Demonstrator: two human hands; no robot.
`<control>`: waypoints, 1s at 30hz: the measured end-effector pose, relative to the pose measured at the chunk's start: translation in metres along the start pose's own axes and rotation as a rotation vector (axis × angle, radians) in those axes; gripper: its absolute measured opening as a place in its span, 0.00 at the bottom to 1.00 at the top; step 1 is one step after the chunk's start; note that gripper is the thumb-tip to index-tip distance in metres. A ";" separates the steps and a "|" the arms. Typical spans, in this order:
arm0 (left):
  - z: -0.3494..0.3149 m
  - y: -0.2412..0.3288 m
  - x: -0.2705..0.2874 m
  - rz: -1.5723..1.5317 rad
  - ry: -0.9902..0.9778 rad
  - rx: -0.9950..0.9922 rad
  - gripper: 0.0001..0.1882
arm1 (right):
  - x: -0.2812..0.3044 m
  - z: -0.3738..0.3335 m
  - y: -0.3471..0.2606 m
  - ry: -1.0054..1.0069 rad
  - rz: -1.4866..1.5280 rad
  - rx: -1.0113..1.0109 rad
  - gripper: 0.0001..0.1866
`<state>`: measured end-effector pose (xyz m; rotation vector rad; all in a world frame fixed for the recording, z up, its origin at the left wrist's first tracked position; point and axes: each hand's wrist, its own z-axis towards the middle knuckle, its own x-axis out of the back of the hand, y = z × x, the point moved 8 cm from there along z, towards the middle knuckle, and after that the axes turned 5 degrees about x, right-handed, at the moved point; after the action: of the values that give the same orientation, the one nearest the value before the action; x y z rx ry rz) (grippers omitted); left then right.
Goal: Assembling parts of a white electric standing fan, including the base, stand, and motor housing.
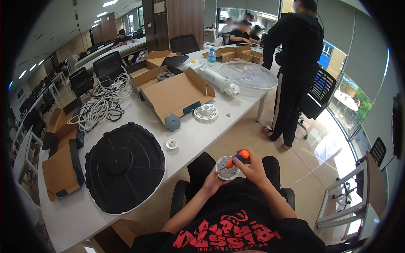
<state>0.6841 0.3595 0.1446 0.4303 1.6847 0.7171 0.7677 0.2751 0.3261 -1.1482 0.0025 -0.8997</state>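
Over my lap, my left hand [214, 182] is closed round the edge of a round white plastic part [227, 173] with holes in its face. My right hand [252, 167] grips a screwdriver [241, 156] with an orange and dark handle. Its shaft slants down to the left, and the tip reaches the face of the white part; whether it sits in a screw I cannot tell. On the table edge nearby lie a small white round cap [171, 143], a grey-blue lobed knob [172, 122] and a white round slotted part [206, 113].
A large black round base [125, 168] covers the table's near left. Behind are open cardboard boxes [175, 93], tangled white cables [103, 103], a white fan column [217, 80], a fan grille [261, 78] and a water bottle [211, 58]. A person in black [293, 71] stands at the right.
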 end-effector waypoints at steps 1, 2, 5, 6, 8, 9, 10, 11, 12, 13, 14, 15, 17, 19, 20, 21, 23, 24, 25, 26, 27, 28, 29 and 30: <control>0.004 -0.001 0.000 -0.004 -0.010 0.012 0.30 | 0.002 0.000 0.002 0.009 -0.006 -0.007 0.16; 0.008 -0.002 0.000 -0.004 -0.017 0.022 0.30 | 0.005 0.000 0.004 0.028 -0.002 -0.006 0.17; 0.021 -0.006 -0.003 -0.008 -0.042 0.064 0.29 | 0.015 -0.001 0.010 0.082 -0.005 -0.024 0.17; 0.025 -0.007 -0.005 -0.002 -0.057 0.077 0.29 | 0.018 -0.001 0.012 0.108 -0.002 -0.036 0.17; 0.033 -0.010 -0.007 0.004 -0.079 0.100 0.28 | 0.023 -0.003 0.017 0.113 -0.022 -0.060 0.17; 0.038 -0.013 -0.005 -0.014 -0.082 0.120 0.28 | 0.024 -0.003 0.020 0.109 -0.037 -0.076 0.18; 0.042 -0.016 -0.004 -0.032 -0.085 0.140 0.28 | 0.026 -0.004 0.022 0.116 -0.041 -0.080 0.18; 0.045 -0.018 -0.004 -0.031 -0.091 0.145 0.28 | 0.030 -0.004 0.022 0.152 -0.063 -0.069 0.18; 0.050 -0.020 -0.005 -0.027 -0.108 0.167 0.28 | 0.034 -0.004 0.023 0.191 -0.086 -0.057 0.18; 0.053 -0.022 -0.007 -0.023 -0.126 0.188 0.28 | 0.037 -0.005 0.024 0.199 -0.091 -0.058 0.18; 0.057 -0.023 -0.009 -0.020 -0.134 0.192 0.28 | 0.040 -0.006 0.025 0.212 -0.085 -0.076 0.18; 0.059 -0.025 -0.012 -0.030 -0.140 0.218 0.28 | 0.043 -0.007 0.028 0.225 -0.079 -0.092 0.18; 0.064 -0.026 -0.018 -0.020 -0.145 0.249 0.27 | 0.048 -0.010 0.034 0.242 -0.070 -0.116 0.18; 0.070 -0.031 -0.017 -0.034 -0.161 0.264 0.27 | 0.051 -0.012 0.037 0.258 -0.084 -0.139 0.19; 0.073 -0.034 -0.017 -0.048 -0.174 0.275 0.27 | 0.052 -0.012 0.037 0.261 -0.086 -0.142 0.19; 0.076 -0.035 -0.017 -0.047 -0.179 0.282 0.27 | 0.054 -0.013 0.038 0.271 -0.084 -0.146 0.19; 0.079 -0.039 -0.018 -0.042 -0.188 0.300 0.27 | 0.057 -0.015 0.041 0.286 -0.084 -0.153 0.19; 0.079 -0.039 -0.019 -0.041 -0.193 0.306 0.27 | 0.058 -0.016 0.042 0.293 -0.090 -0.148 0.18; 0.080 -0.038 -0.021 -0.046 -0.194 0.311 0.27 | 0.059 -0.017 0.042 0.299 -0.095 -0.142 0.18; 0.079 -0.038 -0.022 -0.051 -0.194 0.315 0.27 | 0.060 -0.017 0.041 0.302 -0.097 -0.143 0.18; 0.079 -0.038 -0.022 -0.050 -0.196 0.314 0.27 | 0.059 -0.016 0.039 0.296 -0.105 -0.145 0.18; 0.079 -0.038 -0.021 -0.048 -0.191 0.309 0.27 | 0.059 -0.015 0.037 0.288 -0.112 -0.145 0.18; 0.079 -0.038 -0.019 -0.046 -0.186 0.302 0.27 | 0.058 -0.016 0.038 0.287 -0.112 -0.141 0.18; 0.077 -0.037 -0.020 -0.045 -0.186 0.297 0.27 | 0.056 -0.017 0.041 0.289 -0.097 -0.136 0.18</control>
<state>0.7670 0.3373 0.1261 0.6457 1.6220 0.3804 0.8225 0.2319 0.3109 -1.1427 0.2489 -1.1595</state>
